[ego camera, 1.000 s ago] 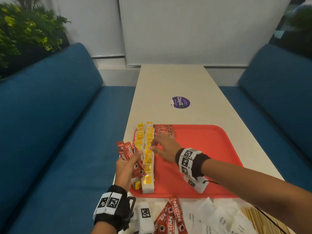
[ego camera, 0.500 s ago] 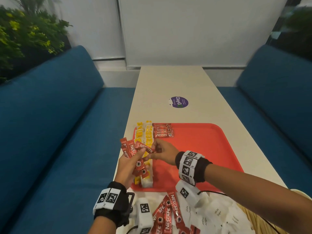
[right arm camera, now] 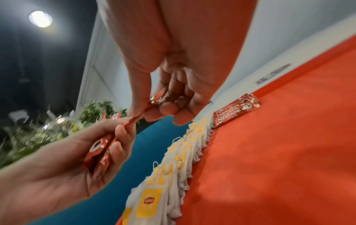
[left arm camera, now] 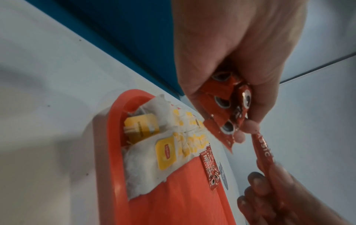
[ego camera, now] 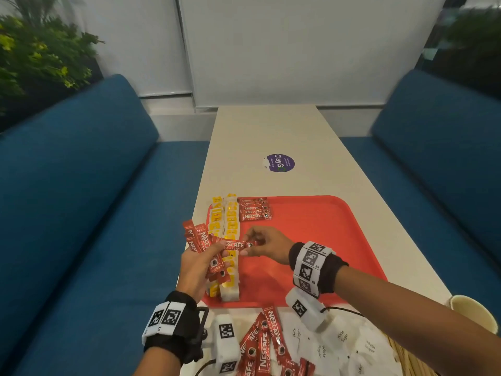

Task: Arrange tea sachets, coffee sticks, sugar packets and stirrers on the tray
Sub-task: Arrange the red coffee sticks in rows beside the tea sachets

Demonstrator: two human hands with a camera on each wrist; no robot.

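Blue sofas point(ego camera: 81, 199) stand on both sides of a long white table point(ego camera: 271, 137), and the nearest part of this table carries loose things: red coffee sticks point(ego camera: 267, 340) lying in a fan, white sugar packets point(ego camera: 339, 346) just right of them, a bundle of wooden stirrers point(ego camera: 406, 356) at the lower right edge, and a paper cup point(ego camera: 471, 310) near the right border. Just behind them lies the red tray point(ego camera: 325, 229). Along its left side two rows of tea sachets point(ego camera: 230, 240) with yellow labels stand close together, from the near rim to the far one. Above the near left part of the tray the left hand point(ego camera: 196, 267) grips a bunch of coffee sticks point(left arm camera: 221, 103), its fingers curled around them so that the upper ends spread out over the table edge. The right hand point(ego camera: 268, 245) is just beside it and pinches one single coffee stick point(ego camera: 235, 244) between thumb and fingertips; this stick lies crosswise in the air, and its other end touches the left thumb and the bunch. At the far left corner of the tray, next to the sachets, a small stack of coffee sticks point(ego camera: 254, 211) lies flat and in order. Farther on the table there is a round purple sticker point(ego camera: 279, 162), then the white wall point(ego camera: 298, 50), and green plants point(ego camera: 35, 55) behind the left sofa.
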